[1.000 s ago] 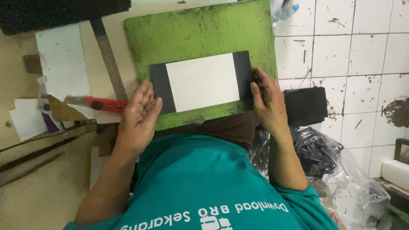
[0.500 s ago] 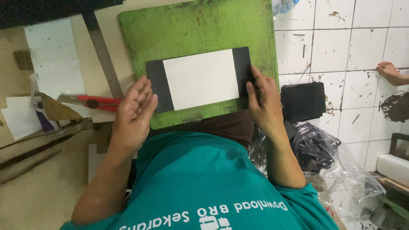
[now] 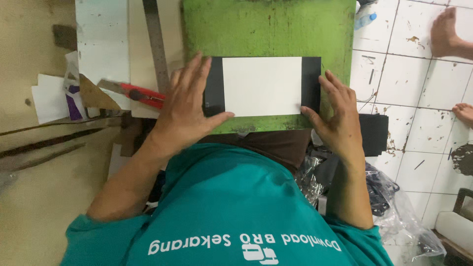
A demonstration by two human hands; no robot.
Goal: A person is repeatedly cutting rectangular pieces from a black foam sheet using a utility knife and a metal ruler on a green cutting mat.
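Observation:
A white card point(image 3: 261, 86) lies centred on a black sheet point(image 3: 311, 83), both on a worn green cutting board point(image 3: 268, 29). My left hand point(image 3: 189, 106) rests flat on the black sheet's left end, thumb reaching onto the white card's lower left corner. My right hand point(image 3: 335, 116) presses the black sheet's right end, thumb at the white card's lower right corner. Neither hand grips anything; the fingers of both are spread.
A red-handled cutter point(image 3: 143, 94), a metal ruler point(image 3: 155, 44) and paper scraps point(image 3: 51, 98) lie left of the board. A black piece point(image 3: 373, 134) and clear plastic bags point(image 3: 394, 207) sit on the tiled floor at right. Another person's hand point(image 3: 446, 34) and foot point(image 3: 463, 113) show far right.
The view has moved closer. Both hands have shifted inward onto the ends of the black sheet, thumbs now on the white card's lower corners.

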